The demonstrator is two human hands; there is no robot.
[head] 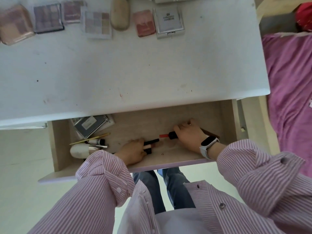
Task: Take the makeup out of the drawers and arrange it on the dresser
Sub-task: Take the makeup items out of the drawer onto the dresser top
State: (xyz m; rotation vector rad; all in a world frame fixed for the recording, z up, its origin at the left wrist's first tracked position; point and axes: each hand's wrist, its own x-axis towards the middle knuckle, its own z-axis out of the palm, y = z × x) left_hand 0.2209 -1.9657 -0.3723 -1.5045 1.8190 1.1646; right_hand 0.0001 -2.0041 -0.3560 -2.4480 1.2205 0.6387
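The open drawer (60,149) sticks out below the white dresser top (135,70). Inside it, my left hand (133,152) is closed around black lipstick tubes (152,142). My right hand (189,134) grips a red lip gloss with a black cap (168,135). At the drawer's left lie a grey palette (92,124), a thin wooden stick (91,138), a small tube (97,141) and a white bottle (79,150). Several palettes (47,17) and compacts (168,21) stand in a row along the dresser's far edge.
A beige oval case (120,13) lies among the palettes. A bed with a pink cover (290,81) is to the right of the dresser. The white floor (22,166) and my legs (162,188) show under the drawer.
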